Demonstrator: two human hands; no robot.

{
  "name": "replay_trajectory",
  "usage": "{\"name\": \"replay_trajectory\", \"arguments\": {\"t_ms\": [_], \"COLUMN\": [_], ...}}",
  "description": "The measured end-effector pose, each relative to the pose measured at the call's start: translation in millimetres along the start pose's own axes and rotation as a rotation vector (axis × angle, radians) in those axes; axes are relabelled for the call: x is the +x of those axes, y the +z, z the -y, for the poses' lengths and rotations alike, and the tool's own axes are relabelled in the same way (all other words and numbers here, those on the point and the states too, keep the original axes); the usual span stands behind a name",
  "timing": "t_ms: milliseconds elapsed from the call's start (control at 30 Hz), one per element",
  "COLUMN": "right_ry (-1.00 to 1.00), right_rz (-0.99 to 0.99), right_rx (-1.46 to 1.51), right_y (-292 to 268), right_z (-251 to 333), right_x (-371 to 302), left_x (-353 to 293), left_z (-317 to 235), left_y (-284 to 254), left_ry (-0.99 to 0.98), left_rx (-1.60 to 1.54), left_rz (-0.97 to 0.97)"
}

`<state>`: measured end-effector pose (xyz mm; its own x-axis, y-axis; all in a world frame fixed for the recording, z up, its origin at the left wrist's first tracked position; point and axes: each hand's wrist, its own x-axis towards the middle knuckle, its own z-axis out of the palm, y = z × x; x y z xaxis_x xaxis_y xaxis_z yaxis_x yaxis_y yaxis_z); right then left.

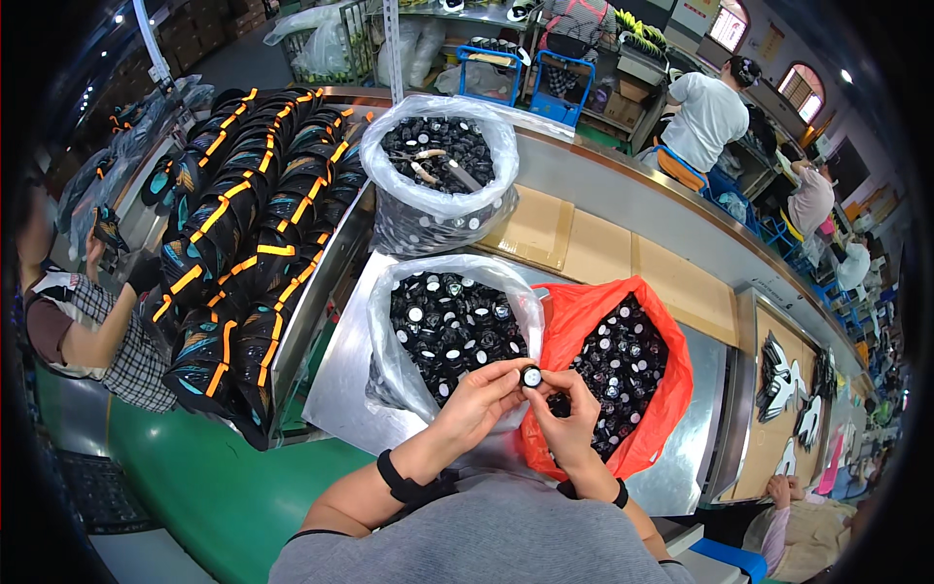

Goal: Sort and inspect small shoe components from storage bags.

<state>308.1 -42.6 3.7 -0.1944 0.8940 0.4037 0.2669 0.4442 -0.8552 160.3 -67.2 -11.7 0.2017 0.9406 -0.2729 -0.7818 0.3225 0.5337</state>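
Observation:
Between my fingertips is a small round black piece with a white centre [530, 377]. My left hand [479, 401] pinches it from the left and my right hand [571, 417] from the right, fingers closed. Just beyond my left hand, a clear plastic bag [532, 310] stands open, full of similar black pieces, many showing white round faces. Close to my right hand is an open red plastic bag [671, 389] that also holds many of them. Both bags rest on a metal tabletop [702, 419].
Behind stands another clear bag [438, 206] of black pieces with tools on top. Rows of black shoe uppers with orange strips [258, 209] fill a rack at left, beside a co-worker [83, 326]. Flat cardboard [681, 282] lines the bench. Other people work at right.

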Motion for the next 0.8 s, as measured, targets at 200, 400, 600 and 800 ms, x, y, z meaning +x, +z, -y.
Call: {"name": "replay_trajectory", "arguments": {"t_ms": [200, 400, 600, 800], "right_ry": [0.0, 0.727, 1.063, 1.037], "right_rz": [-0.012, 0.069, 0.16, 0.283], "right_rx": [-0.012, 0.812, 1.17, 1.128], "right_y": [4, -8, -19, -20], "right_z": [-1, -1, -20, -19], "right_x": [1, 15, 24, 19], "left_x": [-4, -5, -9, -3], "left_z": [1, -15, -25, -23], "left_y": [-1, 3, 28, 19], "left_ry": [0.03, 0.586, 0.854, 0.759], "left_rx": [-0.004, 0.944, 1.559, 1.559], "left_rz": [-0.033, -0.276, 0.057, 0.139]}}
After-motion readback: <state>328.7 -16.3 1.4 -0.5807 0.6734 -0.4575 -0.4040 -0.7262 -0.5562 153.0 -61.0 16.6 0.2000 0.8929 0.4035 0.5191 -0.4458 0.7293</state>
